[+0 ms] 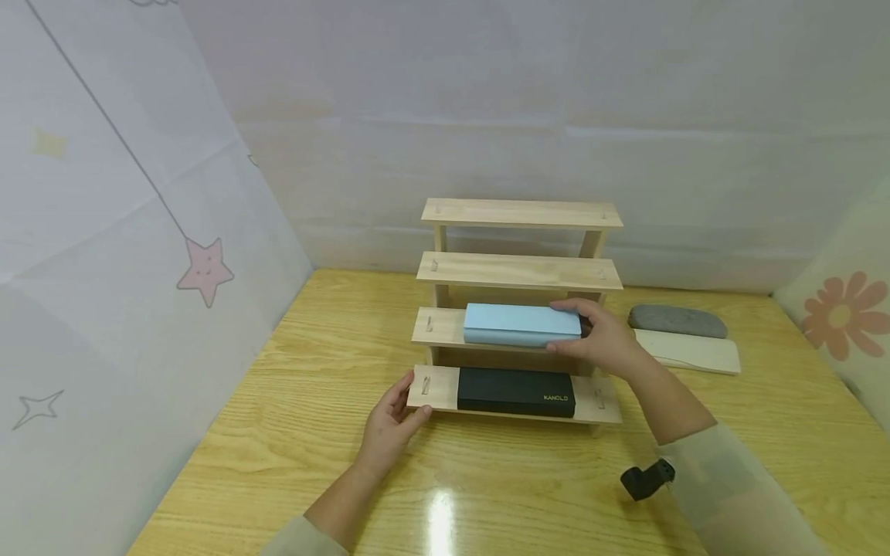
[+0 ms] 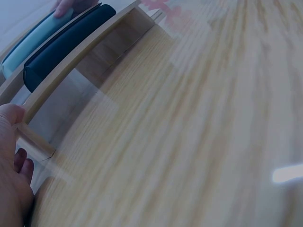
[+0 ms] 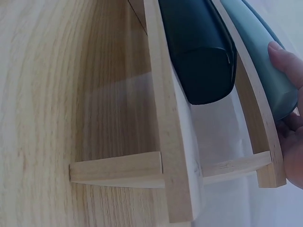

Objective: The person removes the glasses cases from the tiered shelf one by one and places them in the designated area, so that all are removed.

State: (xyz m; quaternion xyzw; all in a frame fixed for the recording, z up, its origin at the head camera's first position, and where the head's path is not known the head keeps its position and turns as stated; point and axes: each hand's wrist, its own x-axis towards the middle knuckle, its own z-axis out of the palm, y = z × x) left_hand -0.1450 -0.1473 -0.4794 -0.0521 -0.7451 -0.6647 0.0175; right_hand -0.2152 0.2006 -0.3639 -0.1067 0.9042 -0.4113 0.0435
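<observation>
A stepped wooden rack (image 1: pixel 518 270) with several tiers stands on the wooden table (image 1: pixel 313 432). A light blue case (image 1: pixel 521 324) lies on the second tier from the bottom. My right hand (image 1: pixel 598 336) grips its right end, thumb in front and fingers over the top. A black case (image 1: pixel 516 391) marked KANOLD lies on the bottom tier. My left hand (image 1: pixel 391 421) rests against the bottom tier's left end with thumb and fingers around its edge. The wrist views show the black case (image 3: pixel 199 52) (image 2: pixel 66 40) and the blue case (image 3: pixel 262 61) (image 2: pixel 35 35) close up.
A grey case (image 1: pixel 677 320) and a cream case (image 1: pixel 688 351) lie on the table right of the rack. A small black object (image 1: pixel 647 479) hangs by my right sleeve. Pale fabric walls close in at the left, back and right.
</observation>
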